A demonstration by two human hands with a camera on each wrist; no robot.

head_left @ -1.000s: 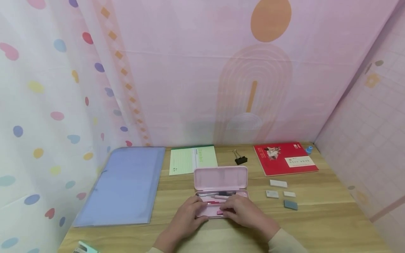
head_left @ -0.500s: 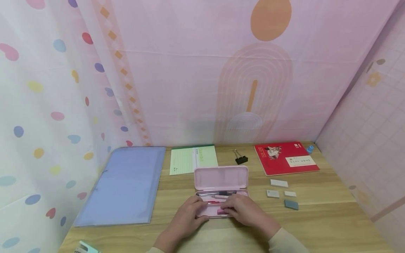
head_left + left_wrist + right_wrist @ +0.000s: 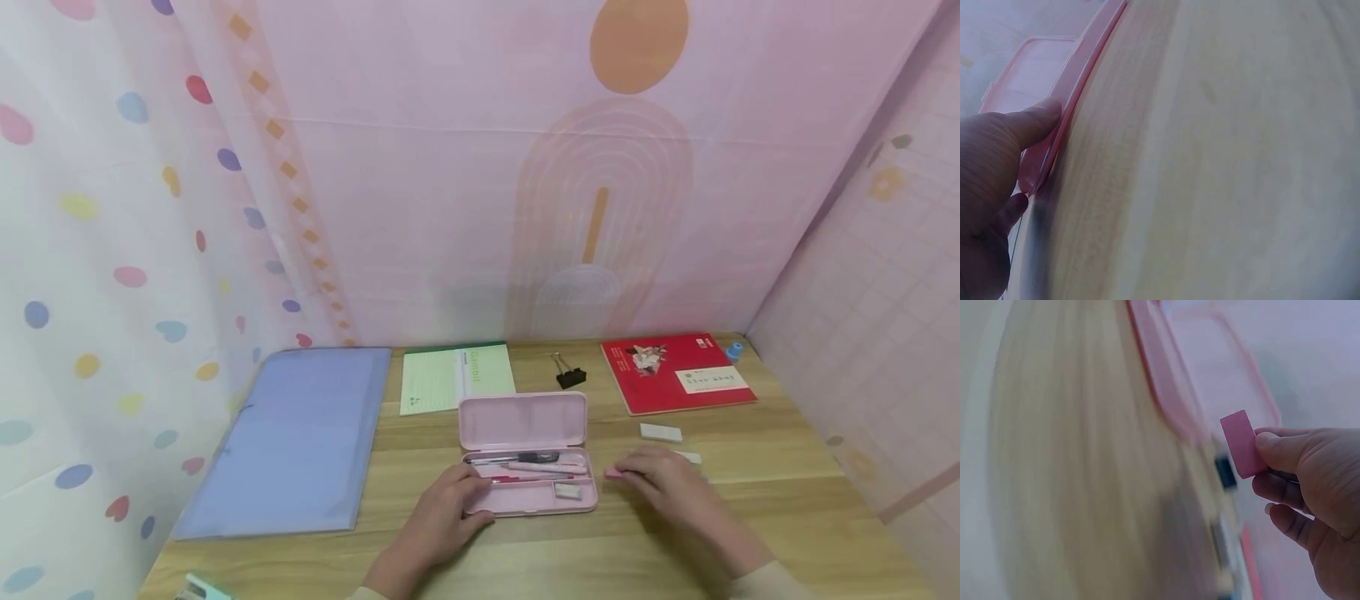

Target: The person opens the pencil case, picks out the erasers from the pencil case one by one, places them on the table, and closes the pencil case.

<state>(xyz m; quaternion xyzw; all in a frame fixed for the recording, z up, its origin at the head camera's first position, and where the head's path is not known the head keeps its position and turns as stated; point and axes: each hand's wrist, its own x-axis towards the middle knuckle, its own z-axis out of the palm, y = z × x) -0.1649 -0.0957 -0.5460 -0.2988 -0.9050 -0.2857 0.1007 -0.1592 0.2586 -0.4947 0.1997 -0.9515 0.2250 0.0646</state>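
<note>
An open pink pencil case lies on the table, its lid tipped back. My left hand grips its left end, with the thumb against the front wall in the left wrist view. To the right of the case, my right hand pinches a pink eraser between thumb and fingers. Inside the case's back compartment are a black-capped pen, a pale pink pen and a red pen. A small whitish eraser sits at the right of the front compartment.
White erasers lie right of the case, partly behind my right hand. Further back are a red notebook, a black binder clip and a green notepad. A blue folder covers the left; a mint-coloured object is at the front left.
My right hand has moved right, out of the pencil case, with the pink eraser in its fingers. The whitish eraser in the case now shows. My left hand has stayed put.
</note>
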